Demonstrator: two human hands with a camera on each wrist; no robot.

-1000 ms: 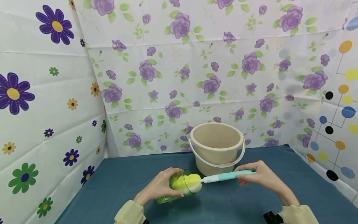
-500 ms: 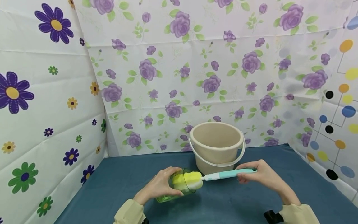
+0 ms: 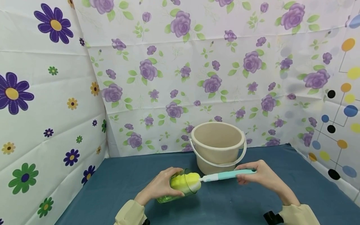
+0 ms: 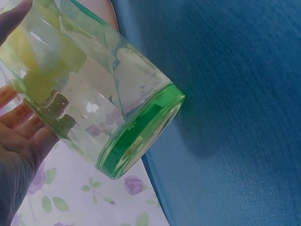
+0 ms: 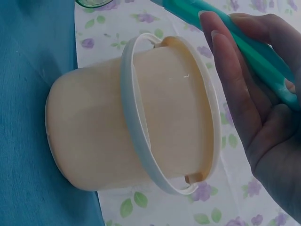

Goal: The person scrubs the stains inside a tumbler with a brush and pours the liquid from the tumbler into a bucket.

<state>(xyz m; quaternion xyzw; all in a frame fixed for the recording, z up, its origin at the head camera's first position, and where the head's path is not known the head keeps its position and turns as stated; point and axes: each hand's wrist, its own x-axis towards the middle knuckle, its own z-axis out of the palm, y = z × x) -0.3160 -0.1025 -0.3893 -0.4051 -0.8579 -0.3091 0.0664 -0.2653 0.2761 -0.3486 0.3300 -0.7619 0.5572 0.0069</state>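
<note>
Sponge Brush Partly Inside Tilted Cup

Work surface: blue cloth, bounded by three patterned sheets: rear sheet, left sheet, right sheet. Quantities: one brush, one cup, one bucket, two hands. Left hand: grips the transparent green cup around its side, mouth facing right. Right hand: pinches the turquoise handle. The yellow-and-white sponge head occupies the cup mouth and protrudes. The beige bucket stands upright behind the handle, its bail lowered forward.

Cup, brush handle cut off by top edge, right-wrist view.
</note>
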